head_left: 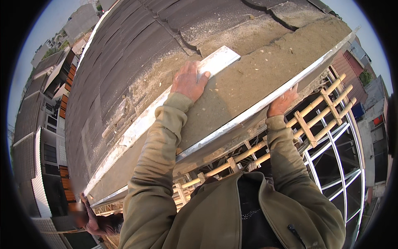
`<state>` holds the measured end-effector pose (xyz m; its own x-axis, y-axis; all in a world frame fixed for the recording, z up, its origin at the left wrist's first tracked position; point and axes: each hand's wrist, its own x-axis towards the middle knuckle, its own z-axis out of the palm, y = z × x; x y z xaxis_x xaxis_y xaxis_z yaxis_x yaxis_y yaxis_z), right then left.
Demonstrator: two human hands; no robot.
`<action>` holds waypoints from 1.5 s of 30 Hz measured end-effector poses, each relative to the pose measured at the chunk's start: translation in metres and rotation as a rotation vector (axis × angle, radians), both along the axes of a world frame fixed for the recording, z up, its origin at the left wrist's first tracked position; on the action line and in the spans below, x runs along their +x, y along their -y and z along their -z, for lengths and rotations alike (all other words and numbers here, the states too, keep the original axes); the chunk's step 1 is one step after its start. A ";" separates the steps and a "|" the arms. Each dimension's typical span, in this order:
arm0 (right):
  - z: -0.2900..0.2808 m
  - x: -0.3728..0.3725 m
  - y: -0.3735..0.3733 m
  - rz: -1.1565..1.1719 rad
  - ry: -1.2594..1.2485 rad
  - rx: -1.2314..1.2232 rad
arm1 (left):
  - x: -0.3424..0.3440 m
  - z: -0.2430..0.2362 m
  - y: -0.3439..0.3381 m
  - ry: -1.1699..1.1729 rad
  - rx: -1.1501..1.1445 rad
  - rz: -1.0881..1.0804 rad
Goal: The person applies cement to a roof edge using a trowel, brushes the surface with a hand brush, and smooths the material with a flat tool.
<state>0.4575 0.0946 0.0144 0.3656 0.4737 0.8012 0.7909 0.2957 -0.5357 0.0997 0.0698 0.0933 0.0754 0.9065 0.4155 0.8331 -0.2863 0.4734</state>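
Our left hand (188, 81) lies over a long pale board (220, 59) between dark roof tiles (128, 50) and grey-brown mortar (265, 72), our right hand (284, 102) at the lower edge strip (232, 123) above bamboo poles (310, 109).

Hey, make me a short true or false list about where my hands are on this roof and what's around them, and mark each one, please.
1. The left hand is on the upper white bar. True.
2. The right hand lies on that same bar. False: it is at the lower pale strip, its fingers partly hidden.
3. A rough grey-brown surface shows between the bar and the strip. True.
4. Another person shows at the picture's lower right. False: that person is at the lower left.
5. Bamboo poles show below the strip in the picture. True.
6. The jacket sleeves are bright red. False: they are olive-brown.
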 end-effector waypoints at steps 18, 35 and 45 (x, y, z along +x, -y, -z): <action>0.003 0.009 0.003 0.018 -0.033 -0.070 | 0.013 -0.003 0.013 -0.014 -0.078 -0.093; -0.230 0.094 0.128 -0.127 0.268 0.005 | 0.016 -0.010 0.021 0.050 -0.147 -0.074; -0.278 -0.054 0.009 -0.186 1.001 0.064 | 0.011 -0.008 0.012 0.065 -0.159 -0.049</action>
